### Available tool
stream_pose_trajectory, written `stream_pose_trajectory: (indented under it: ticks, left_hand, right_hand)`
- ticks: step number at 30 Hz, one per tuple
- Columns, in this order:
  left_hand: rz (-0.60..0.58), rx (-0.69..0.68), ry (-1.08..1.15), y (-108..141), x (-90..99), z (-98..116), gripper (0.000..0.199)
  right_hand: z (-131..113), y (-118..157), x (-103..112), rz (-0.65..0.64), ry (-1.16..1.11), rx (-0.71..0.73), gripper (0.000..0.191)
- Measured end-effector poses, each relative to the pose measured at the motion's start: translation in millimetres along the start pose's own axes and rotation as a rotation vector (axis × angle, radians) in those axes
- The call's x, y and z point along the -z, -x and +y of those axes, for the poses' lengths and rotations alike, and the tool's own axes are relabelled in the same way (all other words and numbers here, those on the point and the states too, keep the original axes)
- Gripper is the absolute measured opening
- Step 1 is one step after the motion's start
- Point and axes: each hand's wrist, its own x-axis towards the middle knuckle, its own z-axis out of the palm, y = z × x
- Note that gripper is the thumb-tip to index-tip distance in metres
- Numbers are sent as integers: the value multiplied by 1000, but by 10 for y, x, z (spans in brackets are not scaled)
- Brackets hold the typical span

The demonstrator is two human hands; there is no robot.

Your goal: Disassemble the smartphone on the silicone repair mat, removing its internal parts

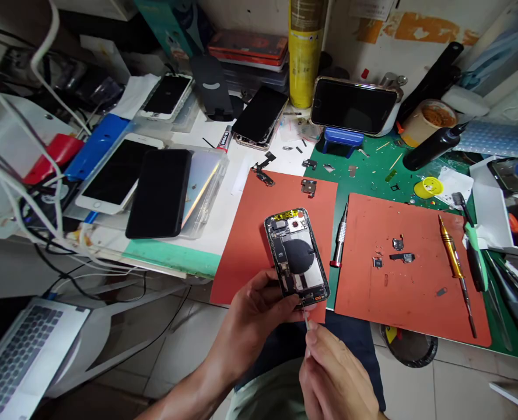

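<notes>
An opened phone housing (297, 256) with its inner parts showing is tilted over the front edge of the left orange mat (241, 245). My left hand (259, 309) grips its lower left corner, the thumb on the bottom edge and the fingers at the side and underneath. A thin metal tool (306, 319) is pinched in my right hand (333, 373), just below the phone. The tool's tip meets the phone's bottom edge near my left thumb. Small dark parts (308, 187) lie at the top of the mat.
A silver screwdriver (341, 236) lies between the mats. On the right orange mat (355, 291) are small parts and a gold screwdriver (451, 248). Several phones, including a black one (159, 192), lie at the left. Behind stand a yellow can (303, 64) and a propped phone (353, 106).
</notes>
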Motion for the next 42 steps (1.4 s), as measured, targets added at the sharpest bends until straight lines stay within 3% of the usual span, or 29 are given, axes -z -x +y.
stream_pose_trajectory:
  ticks: [7,16,30,42]
  left_hand:
    - [94,14,-8,-12,-38,-30,38]
    - [63,2,11,-22,-38,-45,37]
    - [8,3,18,-12,-7,-36,37]
    - [-47,-52,48,-15,60,-102,35]
  right_hand:
    - [-114,-34,-57,134,7,-129,22]
    - [-38,233,-89,13,44,-45,26]
    - [-65,304,-224,82,91,15,18]
    - [-307,-230,-208,234,181,-139,23]
